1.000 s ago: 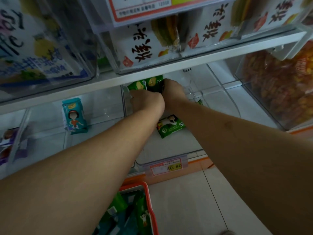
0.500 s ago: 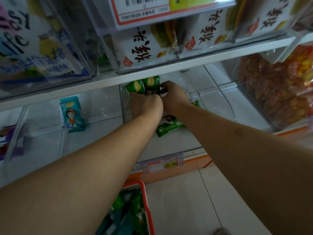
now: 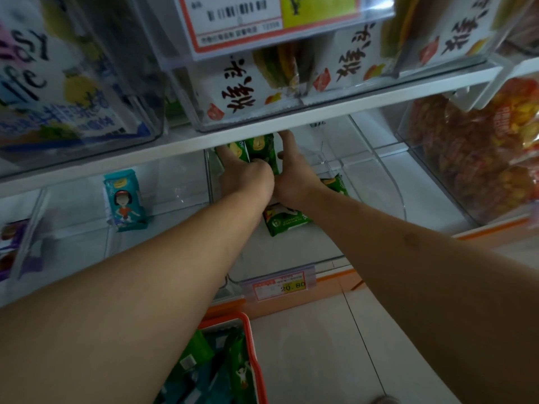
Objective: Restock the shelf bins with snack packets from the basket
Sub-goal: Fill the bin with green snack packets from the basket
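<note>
Two green snack packets [image 3: 261, 148] stand upright at the back of the clear middle shelf bin [image 3: 323, 261]. My left hand [image 3: 248, 177] reaches in and grips them from the front left, fingers partly curled over them. My right hand [image 3: 294, 173] lies against their right side with its fingers straight up and its thumb touching the packet edge. Another green packet [image 3: 287, 222] lies flat on the bin floor under my wrists, and a third [image 3: 335, 185] lies to the right. The red basket [image 3: 252, 354] on the floor below holds several green and teal packets.
A teal packet [image 3: 124, 199] stands in the left neighbouring bin. A bin of orange snacks [image 3: 481, 158] is on the right. The white shelf board [image 3: 350, 109] with full bins above hangs low over my hands. A price tag [image 3: 281, 285] is clipped to the bin front.
Both hands stayed at the upright green packets at the back of the bin. My right hand's fingers straightened upward beside them. The view shifted slightly.
</note>
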### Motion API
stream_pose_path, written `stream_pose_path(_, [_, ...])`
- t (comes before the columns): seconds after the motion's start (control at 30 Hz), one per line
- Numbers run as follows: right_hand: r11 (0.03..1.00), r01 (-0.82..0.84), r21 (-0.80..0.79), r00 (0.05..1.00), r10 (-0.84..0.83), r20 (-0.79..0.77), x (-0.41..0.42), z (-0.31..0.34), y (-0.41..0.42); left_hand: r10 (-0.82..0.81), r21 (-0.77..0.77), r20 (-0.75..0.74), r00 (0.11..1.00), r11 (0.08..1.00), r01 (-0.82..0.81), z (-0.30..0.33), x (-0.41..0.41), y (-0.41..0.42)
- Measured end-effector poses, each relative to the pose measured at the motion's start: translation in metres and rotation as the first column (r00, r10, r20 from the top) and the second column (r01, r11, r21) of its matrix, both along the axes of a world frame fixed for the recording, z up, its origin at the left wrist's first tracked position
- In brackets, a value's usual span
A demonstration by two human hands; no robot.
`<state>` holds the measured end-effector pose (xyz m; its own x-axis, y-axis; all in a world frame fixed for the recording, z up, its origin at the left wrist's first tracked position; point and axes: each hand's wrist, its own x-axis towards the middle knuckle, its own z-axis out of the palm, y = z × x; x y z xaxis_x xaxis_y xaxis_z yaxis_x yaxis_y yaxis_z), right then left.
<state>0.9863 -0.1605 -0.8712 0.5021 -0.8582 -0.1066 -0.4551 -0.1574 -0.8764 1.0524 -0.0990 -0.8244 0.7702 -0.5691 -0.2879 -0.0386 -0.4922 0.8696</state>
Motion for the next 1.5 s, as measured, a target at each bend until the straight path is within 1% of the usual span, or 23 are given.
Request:
stream_pose_path(0.1, [1.0, -0.015, 0.02, 1.0, 0.016, -0.018, -0.001, -0.001, -0.003, 0.001, -0.004, 0.006, 1.0, 1.0, -0.001, 0.005, 0.001, -0.005])
stream_pose_path(0.2, [0.998, -0.067, -0.008, 0.994, 0.066, -0.09, -0.006, 0.007, -0.003, -0.007, -0.018, 0.017, 1.0, 1.0, 0.008, 0.006, 0.001, -0.006])
stream_pose_path(0.27, [0.997, -0.065, -0.051, 0.988, 0.057, -0.142, -0.009, 0.015, -0.001, -0.027, 0.015, 0.072, 0.997, 1.0, 0.026, 0.004, -0.001, -0.003])
stream_pose_path(0.33, [0.993, -0.032, -0.11, 0.964, 0.002, -0.266, -0.015, 0.024, 0.001, -0.068, 0.096, 0.14, 0.988, 0.994, 0.054, 0.002, -0.004, 0.0])
stream_pose_path(0.4, [0.968, -0.094, -0.231, 0.871, -0.032, -0.49, -0.026, 0.037, 0.001, -0.151, 0.178, 0.214, 0.965, 0.977, 0.114, 0.004, -0.01, 0.008])
stream_pose_path(0.47, [0.915, -0.312, -0.255, 0.705, 0.043, -0.708, -0.037, 0.051, 0.004, -0.34, 0.279, 0.286, 0.896, 0.924, 0.261, 0.0, -0.017, 0.017])
stream_pose_path(0.5, [0.885, -0.419, -0.203, 0.6, 0.103, -0.793, -0.042, 0.058, 0.006, -0.484, 0.376, 0.303, 0.821, 0.852, 0.364, -0.003, -0.021, 0.02])
stream_pose_path(0.53, [0.861, -0.493, -0.123, 0.493, 0.16, -0.855, -0.045, 0.062, 0.01, -0.626, 0.489, 0.276, 0.73, 0.745, 0.454, -0.006, -0.024, 0.023])
stream_pose_path(0.57, [0.847, -0.529, -0.055, 0.405, 0.195, -0.893, -0.047, 0.066, 0.014, -0.729, 0.585, 0.228, 0.645, 0.632, 0.508, -0.009, -0.026, 0.025])
stream_pose_path(0.6, [0.845, -0.534, -0.01, 0.351, 0.211, -0.912, -0.048, 0.066, 0.017, -0.789, 0.648, 0.19, 0.584, 0.548, 0.529, -0.013, -0.027, 0.027])
stream_pose_path(0.63, [0.848, -0.529, 0.001, 0.332, 0.208, -0.92, -0.05, 0.064, 0.018, -0.815, 0.677, 0.183, 0.55, 0.51, 0.531, -0.016, -0.026, 0.028])
stream_pose_path(0.67, [0.851, -0.525, -0.009, 0.324, 0.19, -0.927, -0.051, 0.06, 0.018, -0.816, 0.691, 0.205, 0.54, 0.511, 0.51, -0.018, -0.024, 0.029])
stream_pose_path(0.73, [0.852, -0.52, -0.051, 0.315, 0.136, -0.939, -0.055, 0.055, 0.018, -0.798, 0.705, 0.233, 0.555, 0.532, 0.469, -0.02, -0.019, 0.03])
stream_pose_path(0.83, [0.848, -0.528, -0.046, 0.258, 0.109, -0.96, -0.06, 0.052, 0.017, -0.772, 0.72, 0.2, 0.603, 0.533, 0.444, -0.024, -0.011, 0.032])
stream_pose_path(0.9, [0.858, -0.509, -0.064, 0.276, 0.092, -0.957, -0.061, 0.051, 0.017, -0.732, 0.69, 0.228, 0.642, 0.587, 0.424, -0.026, -0.008, 0.034])
stream_pose_path(1.0, [0.873, -0.476, -0.107, 0.396, 0.103, -0.913, -0.06, 0.049, 0.018, -0.643, 0.587, 0.272, 0.716, 0.7, 0.406, -0.028, -0.008, 0.036])
stream_pose_path(1.07, [0.902, -0.391, -0.183, 0.563, 0.078, -0.822, -0.059, 0.047, 0.014, -0.561, 0.471, 0.27, 0.782, 0.786, 0.402, -0.03, -0.009, 0.036])
stream_pose_path(1.13, [0.956, -0.2, -0.213, 0.751, 0.01, -0.66, -0.059, 0.046, 0.008, -0.457, 0.343, 0.223, 0.861, 0.863, 0.37, -0.033, -0.01, 0.036])
stream_pose_path(1.17, [0.976, -0.105, -0.192, 0.819, -0.025, -0.574, -0.06, 0.045, 0.005, -0.41, 0.285, 0.197, 0.891, 0.893, 0.348, -0.034, -0.011, 0.036])
stream_pose_path(1.23, [0.99, 0.02, -0.137, 0.905, -0.077, -0.419, -0.06, 0.042, 0.001, -0.342, 0.176, 0.151, 0.927, 0.932, 0.316, -0.035, -0.011, 0.036])
stream_pose_path(1.3, [0.99, 0.079, -0.118, 0.942, -0.113, -0.316, -0.06, 0.038, 0.001, -0.312, 0.095, 0.132, 0.941, 0.949, 0.301, -0.035, -0.012, 0.035])
stream_pose_path(1.4, [0.979, 0.172, -0.108, 0.965, -0.189, -0.181, -0.06, 0.029, 0.005, -0.288, 0.048, 0.11, 0.951, 0.958, 0.284, -0.034, -0.013, 0.033])
stream_pose_path(1.5, [0.967, 0.254, 0.031, 0.967, -0.254, -0.024, -0.057, 0.025, 0.007, -0.245, 0.038, 0.07, 0.967, 0.969, 0.242, -0.035, -0.012, 0.031])
